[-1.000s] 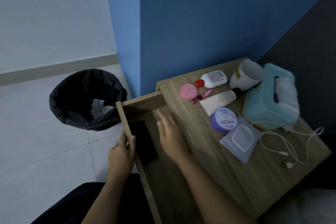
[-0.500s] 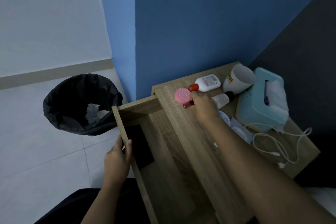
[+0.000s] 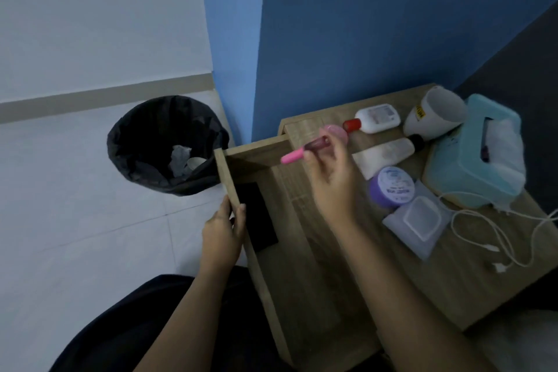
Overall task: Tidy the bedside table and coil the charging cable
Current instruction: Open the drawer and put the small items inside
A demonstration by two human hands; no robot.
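Currently, step: right hand (image 3: 332, 178) is pinching the pink tube (image 3: 305, 149), holding it above the open drawer (image 3: 229, 178).
left hand (image 3: 223, 229): gripping the drawer's front edge.
next: probably lowering the tube in beside the dark flat item (image 3: 256, 214), then releasing.
charging cable (image 3: 495, 235): lying uncoiled on the bedside table (image 3: 453, 275), right side.
unclear: pink round compact (image 3: 335, 133) is blurring behind the fingers; cannot tell whether it's held or resting.

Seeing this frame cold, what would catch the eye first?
The right hand holds a pink tube near the open drawer, whose front panel the left hand grips. A white cable sprawls uncoiled at the tabletop's right, and a black-lined bin stands on the floor at left.
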